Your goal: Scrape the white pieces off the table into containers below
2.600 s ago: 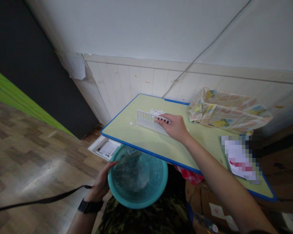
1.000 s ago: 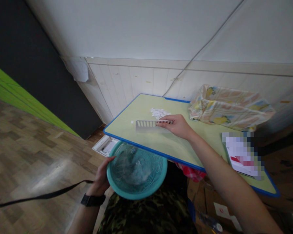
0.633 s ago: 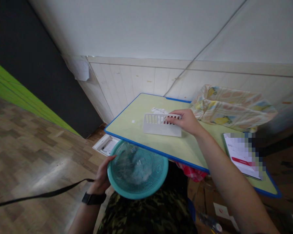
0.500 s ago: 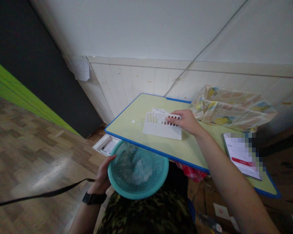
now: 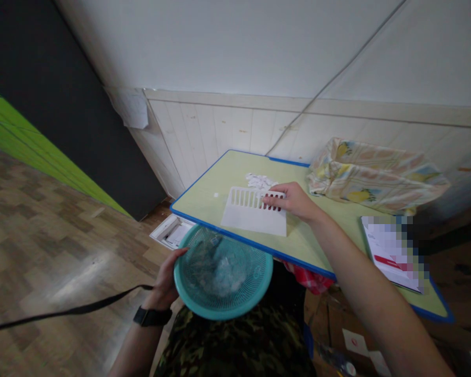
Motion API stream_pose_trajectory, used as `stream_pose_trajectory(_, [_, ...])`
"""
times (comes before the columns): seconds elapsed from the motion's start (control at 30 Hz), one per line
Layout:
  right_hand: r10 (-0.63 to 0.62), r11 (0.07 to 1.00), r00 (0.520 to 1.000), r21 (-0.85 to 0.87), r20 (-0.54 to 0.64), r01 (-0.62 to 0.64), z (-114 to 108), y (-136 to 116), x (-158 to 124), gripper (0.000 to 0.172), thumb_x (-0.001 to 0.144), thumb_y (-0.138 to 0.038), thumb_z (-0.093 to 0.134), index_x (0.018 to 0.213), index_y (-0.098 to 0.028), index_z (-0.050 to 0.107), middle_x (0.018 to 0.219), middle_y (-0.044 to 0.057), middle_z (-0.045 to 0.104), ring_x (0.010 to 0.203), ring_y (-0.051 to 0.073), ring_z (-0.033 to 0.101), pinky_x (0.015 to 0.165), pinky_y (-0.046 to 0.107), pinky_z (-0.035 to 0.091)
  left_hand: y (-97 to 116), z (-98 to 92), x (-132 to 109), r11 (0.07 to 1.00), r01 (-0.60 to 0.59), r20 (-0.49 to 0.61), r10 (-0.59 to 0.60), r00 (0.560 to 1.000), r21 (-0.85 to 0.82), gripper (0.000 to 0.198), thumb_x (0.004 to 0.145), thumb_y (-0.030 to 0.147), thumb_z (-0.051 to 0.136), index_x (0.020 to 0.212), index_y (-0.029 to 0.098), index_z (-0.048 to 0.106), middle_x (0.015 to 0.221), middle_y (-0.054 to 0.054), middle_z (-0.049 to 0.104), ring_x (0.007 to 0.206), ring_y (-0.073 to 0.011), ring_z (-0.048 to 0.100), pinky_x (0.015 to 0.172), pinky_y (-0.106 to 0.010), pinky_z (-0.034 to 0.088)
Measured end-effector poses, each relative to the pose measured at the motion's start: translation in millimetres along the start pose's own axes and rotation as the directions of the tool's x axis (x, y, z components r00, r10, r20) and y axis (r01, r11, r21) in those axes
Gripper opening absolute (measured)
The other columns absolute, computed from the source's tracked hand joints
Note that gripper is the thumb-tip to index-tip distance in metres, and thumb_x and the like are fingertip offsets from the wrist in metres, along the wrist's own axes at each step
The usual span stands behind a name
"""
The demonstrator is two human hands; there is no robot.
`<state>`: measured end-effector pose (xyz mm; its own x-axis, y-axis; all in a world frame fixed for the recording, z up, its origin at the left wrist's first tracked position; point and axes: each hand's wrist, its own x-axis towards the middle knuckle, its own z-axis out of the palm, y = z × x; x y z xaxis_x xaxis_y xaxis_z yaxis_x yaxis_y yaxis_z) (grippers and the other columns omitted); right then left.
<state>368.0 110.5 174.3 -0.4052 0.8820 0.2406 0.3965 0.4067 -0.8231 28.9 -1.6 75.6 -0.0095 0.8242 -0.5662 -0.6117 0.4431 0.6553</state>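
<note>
Basket [image 5: 223, 312]: one, grasped at the rim by the fingers of the left hand [image 5: 167, 278]
Panel [image 5: 254, 220]: one, tilted over the counter [image 5: 312, 246], grasped by the fingers of the right hand [image 5: 295, 202]
Loose scrap [image 5: 215, 195]: one
Heap [image 5: 260, 181]: one, pieces too small to be counted

There are two hands: the right hand [image 5: 292, 201] grips one white slotted plastic panel [image 5: 255, 222], the left hand [image 5: 168, 277] one round turquoise plastic basket [image 5: 225, 312]. Beneath the right hand is one pale-yellow, blue-edged table [image 5: 310, 241]; just beyond it, one heap of white scraps [image 5: 261, 180], too jumbled to count; to its left, one loose white scrap [image 5: 216, 195]; to its right, one fruit-patterned fabric-covered bin [image 5: 361, 193].
</note>
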Motion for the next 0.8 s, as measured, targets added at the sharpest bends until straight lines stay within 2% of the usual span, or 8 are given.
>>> stream_pose_trajectory(0.1, [0.02,0.999,1.0,0.043,0.013,-0.021,1.3,-0.4,-0.7,0.041,0.076,-0.055,0.07,0.079,-0.015,0.075,0.073,0.005,0.072,0.063,0.016,0.061,0.058,0.025,0.044,-0.1,-0.6,0.4,1.0,0.003,-0.011,-0.003,1.0,0.002,0.016,0.085,0.016,0.059,0.083,0.008,0.073,0.069,-0.013,0.077,0.057,-0.0236,0.072,0.062,-0.036,0.062])
stream_pose_trajectory(0.3, [0.112,0.982,0.991,0.16,-0.078,-0.098,7.6,5.9,1.5,0.044,0.072,-0.056,0.074,0.083,-0.014,0.075,0.075,0.006,0.073,0.062,0.016,0.062,0.056,0.025,0.045,0.0,-0.7,0.5,1.0,0.001,-0.049,-0.001,0.999,0.011,0.014,0.084,0.015,0.06,0.088,0.009,0.072,0.066,-0.011,0.077,0.055,-0.0235,0.072,0.059,-0.035,0.061])
stream_pose_trajectory(0.43, [0.106,0.983,0.994,0.153,-0.026,-0.101,14.7,7.4,3.5,0.044,0.072,-0.057,0.073,0.082,-0.014,0.075,0.074,0.006,0.073,0.063,0.016,0.062,0.057,0.025,0.045,0.7,2.2,-1.3,1.0,0.012,-0.047,-0.012,0.999,0.008,0.014,0.085,0.015,0.058,0.084,0.009,0.071,0.065,-0.012,0.076,0.053,-0.0227,0.071,0.058,-0.035,0.061])
stream_pose_trajectory(0.53, [0.099,0.98,0.995,0.172,0.014,-0.1,14.8,5.7,3.4,0.045,0.071,-0.058,0.073,0.081,-0.014,0.075,0.074,0.006,0.073,0.063,0.015,0.061,0.057,0.025,0.046,0.6,2.4,-1.3,1.0,0.001,-0.055,-0.001,0.998,0.001,0.014,0.085,0.014,0.059,0.088,0.009,0.072,0.064,-0.01,0.076,0.052,-0.0224,0.07,0.057,-0.034,0.061])
stream_pose_trajectory(0.67, [0.15,0.969,0.983,0.213,-0.106,-0.125,2.7,7.4,3.0,0.047,0.067,-0.058,0.076,0.083,-0.013,0.074,0.073,0.007,0.072,0.059,0.015,0.06,0.055,0.025,0.044,-0.1,0.0,0.3,1.0,0.002,-0.037,-0.001,0.999,0.014,0.013,0.085,0.014,0.059,0.083,0.009,0.071,0.063,-0.01,0.076,0.052,-0.0221,0.07,0.057,-0.033,0.061])
stream_pose_trajectory(0.8, [0.187,0.977,0.955,0.146,-0.229,-0.156,-13.1,15.8,3.9,0.046,0.066,-0.057,0.077,0.077,-0.013,0.073,0.066,0.005,0.069,0.055,0.014,0.056,0.051,0.026,0.04,0.5,0.4,-0.3,1.0,-0.005,-0.018,0.006,1.0,0.027,0.018,0.088,0.015,0.056,0.08,0.008,0.071,0.068,-0.012,0.077,0.057,-0.0227,0.072,0.062,-0.035,0.062])
